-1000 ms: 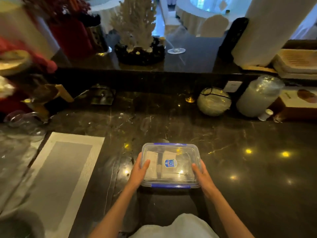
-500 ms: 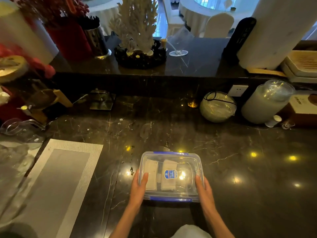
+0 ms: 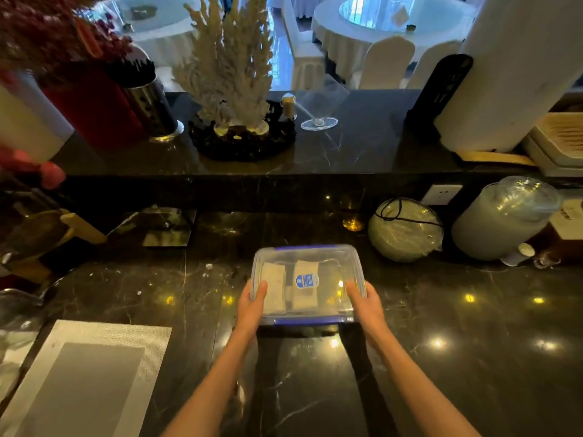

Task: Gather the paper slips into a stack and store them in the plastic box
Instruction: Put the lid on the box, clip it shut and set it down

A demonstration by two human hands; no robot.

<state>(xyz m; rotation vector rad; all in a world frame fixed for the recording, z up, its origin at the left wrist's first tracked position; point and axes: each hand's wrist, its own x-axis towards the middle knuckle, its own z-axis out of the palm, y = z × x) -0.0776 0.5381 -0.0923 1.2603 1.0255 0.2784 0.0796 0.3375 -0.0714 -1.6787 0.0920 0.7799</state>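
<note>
Both hands are on it: the left hand (image 3: 250, 305) grips the near-left corner of the clear rectangular plastic box with blue clips (image 3: 331, 263), thumb up over the lid, fingers wrapped down the side, while the right hand (image 3: 366, 305) clamps the near-right corner the same way, the box squeezed between the two palms. Lid is on, and through it the pale paper slips (image 3: 273, 287) show, lying in two stacks side by side, the right one partly under a small blue-and-white label (image 3: 307, 281). Whether the box rests on the dark veined marble counter (image 3: 457, 357) or floats just above it, I cannot tell. Out to the near left lies a grey woven placemat with a pale border (image 3: 94, 373). Beyond the box to the right sits a round greenish bundle wrapped in clear film (image 3: 405, 230), and next to it a film-wrapped white cylinder (image 3: 501, 217). On the raised ledge behind stands a pale branching coral ornament on a dark base (image 3: 227, 67).
</note>
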